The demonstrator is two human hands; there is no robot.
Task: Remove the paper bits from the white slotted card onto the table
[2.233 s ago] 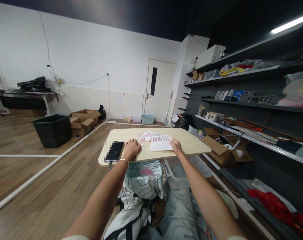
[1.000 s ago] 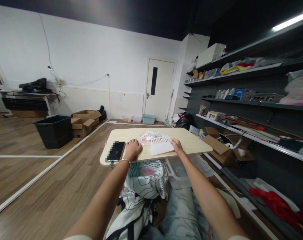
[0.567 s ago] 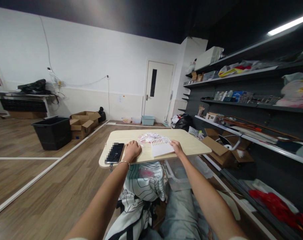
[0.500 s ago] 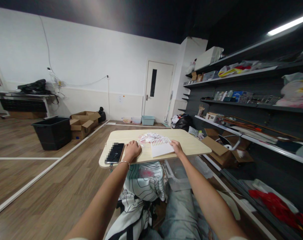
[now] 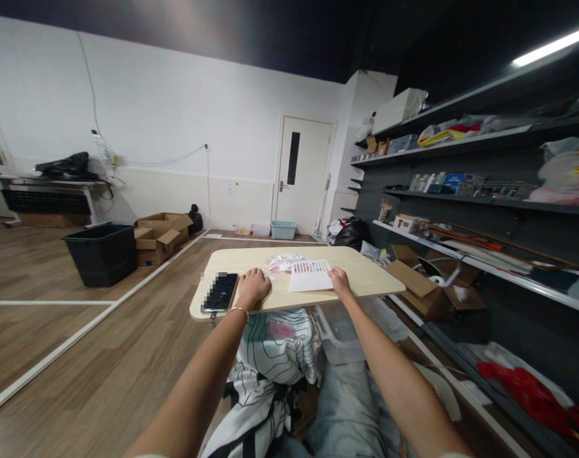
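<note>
One sheet (image 5: 311,278), apparently against right hand (image 5: 340,280)

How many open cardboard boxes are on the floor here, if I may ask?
3. A rear box and a front box sit together beside the black bin; a third box lies below the right-hand shelves. More may be hidden.

The left hand (image 5: 252,286) is resting curled on the table (image 5: 366,275), just right of a phone (image 5: 220,291); the right hand (image 5: 340,280) is touching a white sheet (image 5: 311,280) at its right edge; paper scraps (image 5: 280,261) are lying just beyond.
</note>
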